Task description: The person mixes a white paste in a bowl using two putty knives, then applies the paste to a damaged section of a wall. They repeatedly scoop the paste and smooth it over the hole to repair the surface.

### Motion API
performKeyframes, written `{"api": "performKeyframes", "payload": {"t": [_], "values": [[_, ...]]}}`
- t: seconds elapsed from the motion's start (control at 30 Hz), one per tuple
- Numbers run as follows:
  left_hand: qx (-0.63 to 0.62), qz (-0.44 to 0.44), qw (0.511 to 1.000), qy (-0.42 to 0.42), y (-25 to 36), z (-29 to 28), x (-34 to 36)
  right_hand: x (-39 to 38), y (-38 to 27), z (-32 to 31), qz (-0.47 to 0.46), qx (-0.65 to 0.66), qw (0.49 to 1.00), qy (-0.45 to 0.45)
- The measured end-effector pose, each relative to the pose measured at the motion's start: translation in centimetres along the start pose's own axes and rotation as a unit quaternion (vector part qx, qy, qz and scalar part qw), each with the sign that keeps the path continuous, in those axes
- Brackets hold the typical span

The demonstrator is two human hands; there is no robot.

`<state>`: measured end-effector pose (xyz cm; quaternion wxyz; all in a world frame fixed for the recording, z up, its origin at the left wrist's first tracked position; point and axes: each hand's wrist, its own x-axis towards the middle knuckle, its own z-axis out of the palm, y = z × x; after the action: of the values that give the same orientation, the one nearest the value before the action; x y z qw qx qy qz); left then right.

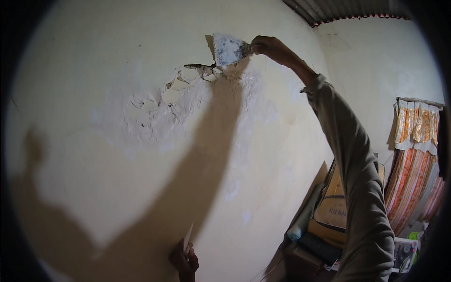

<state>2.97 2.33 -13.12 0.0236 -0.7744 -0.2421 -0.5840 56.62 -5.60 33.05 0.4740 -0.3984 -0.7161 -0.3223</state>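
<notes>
High on the cream wall [141, 188], my right hand [268, 47] is closed round the handle of a putty knife [229, 49]. The wide blade is smeared with white filler and lies on or very close to the wall, at the upper right end of a broken patch [181, 84]. Cracked, ragged filler and a dark gap show along that patch. Low in the picture, my left hand [184, 261] pinches a thin pale flat piece [188, 236], seen nearly edge-on, so its kind cannot be made out. My left forearm is out of the picture.
To the right stand a brown cardboard box [331, 209] and a rolled greenish sheet [305, 211] on dark furniture [300, 263]. An orange striped curtain [408, 183] hangs on the far right wall. Corrugated roofing [347, 9] shows above. My arm's shadow crosses the wall.
</notes>
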Motion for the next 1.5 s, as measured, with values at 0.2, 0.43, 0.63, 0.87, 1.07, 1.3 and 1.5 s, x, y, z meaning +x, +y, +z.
{"api": "performKeyframes", "payload": {"t": [0.2,0.43,0.63,0.87,1.07,1.3,1.5], "values": [[-0.007,0.032,0.999,0.031,1.1,-0.1,1.2,-1.1,5.1,1.2,0.108,0.001,0.994,-0.006],[0.051,0.051,0.997,0.031,0.2,0.2,0.1,-7.1,2.6,-1.5,0.259,-0.046,0.958,0.115],[0.109,0.031,0.993,0.011,-0.2,-0.3,-0.5,-7.6,-4.0,1.8,0.169,-0.028,0.982,0.081],[0.069,0.04,0.997,0.021,-1.7,-0.1,-1.0,-7.5,-3.6,3.4,0.178,-0.079,0.98,0.047],[0.123,0.075,0.987,0.072,-0.7,0.4,-0.3,-11.2,3.4,3.8,0.192,-0.053,0.979,0.049],[0.051,0.032,0.998,0.036,1.7,-0.2,0.9,-17.0,6.1,5.5,0.294,0.038,0.953,0.062],[0.046,0.025,0.999,0.01,1.4,-0.7,0.8,-21.6,3.5,3.6,0.407,-0.098,0.903,0.093]]}}
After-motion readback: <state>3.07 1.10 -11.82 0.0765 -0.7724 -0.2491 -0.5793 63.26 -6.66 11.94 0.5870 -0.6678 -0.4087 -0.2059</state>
